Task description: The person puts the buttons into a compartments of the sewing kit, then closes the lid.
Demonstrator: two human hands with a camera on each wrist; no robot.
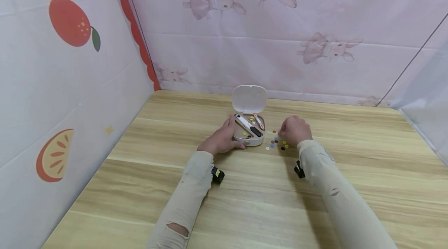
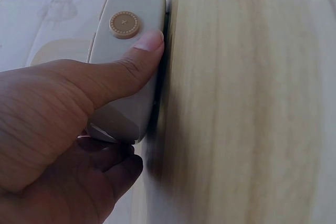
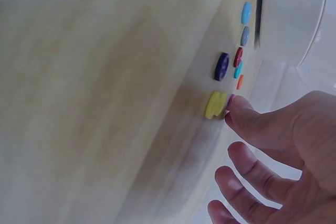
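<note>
A white sewing box stands on the table with its lid raised. My left hand grips its left front corner, the thumb lying along the front wall below a brown button-shaped catch. Inside the box are a white-and-black tool, a small pink tool and some small buttons. To the right of the box my right hand pinches a purple button at the thumb tip, low over the table. Its other fingers are spread, loosely bent. Yellow buttons lie beside the thumb.
Several loose buttons lie between the box and my right hand, among them a dark button, a light blue button and a white button. The wooden table meets a pink rabbit-print curtain behind.
</note>
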